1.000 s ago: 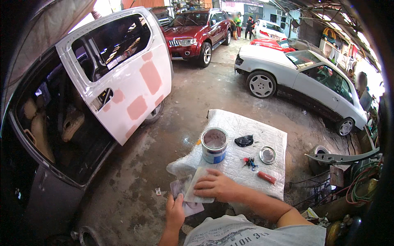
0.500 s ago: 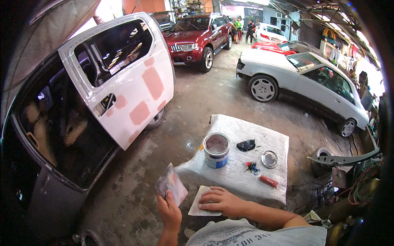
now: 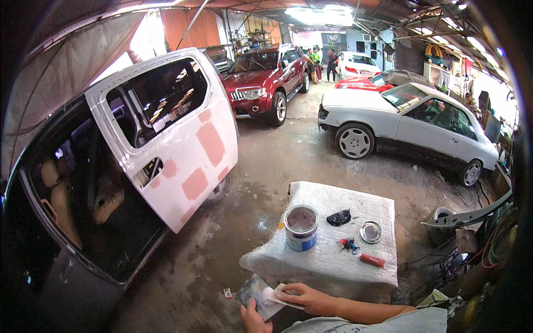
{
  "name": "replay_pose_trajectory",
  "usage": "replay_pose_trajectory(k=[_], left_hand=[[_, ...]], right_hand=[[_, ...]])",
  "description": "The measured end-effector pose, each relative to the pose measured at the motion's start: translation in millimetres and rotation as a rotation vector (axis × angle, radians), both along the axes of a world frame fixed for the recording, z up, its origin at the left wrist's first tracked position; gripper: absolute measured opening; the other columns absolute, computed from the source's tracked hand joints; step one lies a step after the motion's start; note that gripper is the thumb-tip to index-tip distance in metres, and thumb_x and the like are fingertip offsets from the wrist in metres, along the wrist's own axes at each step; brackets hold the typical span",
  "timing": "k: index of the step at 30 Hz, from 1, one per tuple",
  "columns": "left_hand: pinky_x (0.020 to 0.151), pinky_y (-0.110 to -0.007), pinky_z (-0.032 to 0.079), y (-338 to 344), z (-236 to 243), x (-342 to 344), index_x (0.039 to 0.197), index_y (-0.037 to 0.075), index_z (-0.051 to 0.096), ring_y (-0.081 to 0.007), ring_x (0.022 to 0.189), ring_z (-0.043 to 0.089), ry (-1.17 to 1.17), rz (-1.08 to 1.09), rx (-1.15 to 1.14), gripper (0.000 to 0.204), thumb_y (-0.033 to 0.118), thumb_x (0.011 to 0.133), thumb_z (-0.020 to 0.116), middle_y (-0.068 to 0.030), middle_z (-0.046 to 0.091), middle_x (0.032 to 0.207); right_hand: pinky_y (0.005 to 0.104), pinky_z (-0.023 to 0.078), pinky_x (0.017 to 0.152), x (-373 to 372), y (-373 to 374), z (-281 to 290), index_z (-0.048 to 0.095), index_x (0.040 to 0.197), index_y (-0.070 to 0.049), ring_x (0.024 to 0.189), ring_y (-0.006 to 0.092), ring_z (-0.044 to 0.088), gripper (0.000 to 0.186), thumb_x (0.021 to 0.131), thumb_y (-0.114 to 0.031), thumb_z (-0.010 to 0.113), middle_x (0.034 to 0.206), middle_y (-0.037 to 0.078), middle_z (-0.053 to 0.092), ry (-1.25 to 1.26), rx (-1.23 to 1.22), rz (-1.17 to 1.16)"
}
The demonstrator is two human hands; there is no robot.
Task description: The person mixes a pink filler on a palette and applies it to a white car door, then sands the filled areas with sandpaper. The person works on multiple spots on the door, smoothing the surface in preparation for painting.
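Observation:
My left hand (image 3: 255, 319) grips a thin flat mixing board (image 3: 251, 289), smeared grey, by its near edge. On the board lies a pale dab of paste (image 3: 268, 295). Between the fingers and thumb of my right hand (image 3: 311, 299) is a pale flat spreader (image 3: 285, 296), its edge over the board beside the dab; I cannot tell whether they touch. Both hands are just in front of a low stand draped with a white quilted cover (image 3: 333, 272). On it are an open can (image 3: 301, 242) of greyish-pink filler, a round metal lid (image 3: 371, 232) and a red tube (image 3: 372, 260).
Keys (image 3: 348, 245) and a black crumpled item (image 3: 338, 217) also lie on the cover. To the left stands a white vehicle panel (image 3: 166, 188) with pink patches. A white car (image 3: 416, 130) is at right, a dark red SUV (image 3: 255, 83) farther back. Several people (image 3: 317, 64) stand far off.
The spreader has gone from beside the board to over it, bringing my hands together. The board has turned flatter. My view has tilted up, so everything sits lower in the picture.

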State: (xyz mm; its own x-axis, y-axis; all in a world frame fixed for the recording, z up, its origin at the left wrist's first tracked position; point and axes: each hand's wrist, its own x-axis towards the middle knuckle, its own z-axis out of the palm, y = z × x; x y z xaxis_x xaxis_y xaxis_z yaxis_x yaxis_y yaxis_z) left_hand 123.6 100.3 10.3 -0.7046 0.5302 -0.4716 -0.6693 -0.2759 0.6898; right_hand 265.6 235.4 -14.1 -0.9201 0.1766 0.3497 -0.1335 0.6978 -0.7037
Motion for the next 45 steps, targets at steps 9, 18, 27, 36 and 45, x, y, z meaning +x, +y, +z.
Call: replay_pose_trajectory(k=[9, 18, 27, 36, 45], left_hand=[[0.096, -0.042, 0.053, -18, 52, -56, 0.141, 0.002, 0.046, -0.03, 0.117, 0.061, 0.042, 0.115, -0.046, 0.05, 0.023, 0.099, 0.059, -0.0132, 0.058, 0.134], [0.106, -0.043, 0.047, -92, -33, -105, 0.139, 0.006, 0.052, -0.0269, 0.124, 0.058, 0.058, -0.009, 0.158, 0.044, 0.032, 0.104, 0.05, -0.0088, 0.06, 0.136], [0.11, -0.045, 0.042, -104, -56, -144, 0.138, 0.008, 0.055, -0.0274, 0.128, 0.055, 0.034, -0.125, 0.24, 0.05, 0.043, 0.106, 0.041, -0.0066, 0.059, 0.139], [0.108, -0.045, 0.044, -124, -42, -146, 0.138, 0.009, 0.055, -0.0263, 0.126, 0.056, 0.084, -0.052, 0.266, 0.053, 0.048, 0.104, 0.043, -0.0059, 0.06, 0.137], [0.106, -0.046, 0.046, -143, -75, -154, 0.132, 0.011, 0.061, -0.0277, 0.121, 0.06, -0.035, -0.195, 0.301, 0.053, 0.051, 0.103, 0.043, -0.0056, 0.065, 0.13]], right_hand=[[0.0439, 0.043, 0.106, 20, 1, -104, 0.054, 0.129, -0.003, 0.126, 0.0438, 0.05, 0.048, 0.082, 0.006, 0.059, 0.14, 0.025, 0.046, -0.207, -0.191, -0.279], [0.038, 0.045, 0.099, -56, -69, -50, 0.049, 0.128, 0.0, 0.112, 0.0325, 0.056, 0.044, 0.085, 0.006, 0.058, 0.115, 0.016, 0.058, -0.105, -0.534, -0.498], [0.0332, 0.05, 0.083, -67, -91, -58, 0.053, 0.122, 0.002, 0.095, 0.0185, 0.061, 0.035, 0.09, -0.006, 0.065, 0.109, 0.012, 0.064, 0.019, -1.094, -0.69], [0.0352, 0.053, 0.084, -104, -72, -40, 0.054, 0.125, 0.001, 0.097, 0.0198, 0.064, 0.032, 0.096, -0.011, 0.062, 0.11, 0.011, 0.065, 0.143, -1.389, -0.627], [0.0345, 0.054, 0.08, -144, -70, -14, 0.062, 0.117, -0.006, 0.094, 0.0164, 0.065, 0.025, 0.099, -0.023, 0.062, 0.104, 0.005, 0.068, -0.054, -1.505, -0.538]])
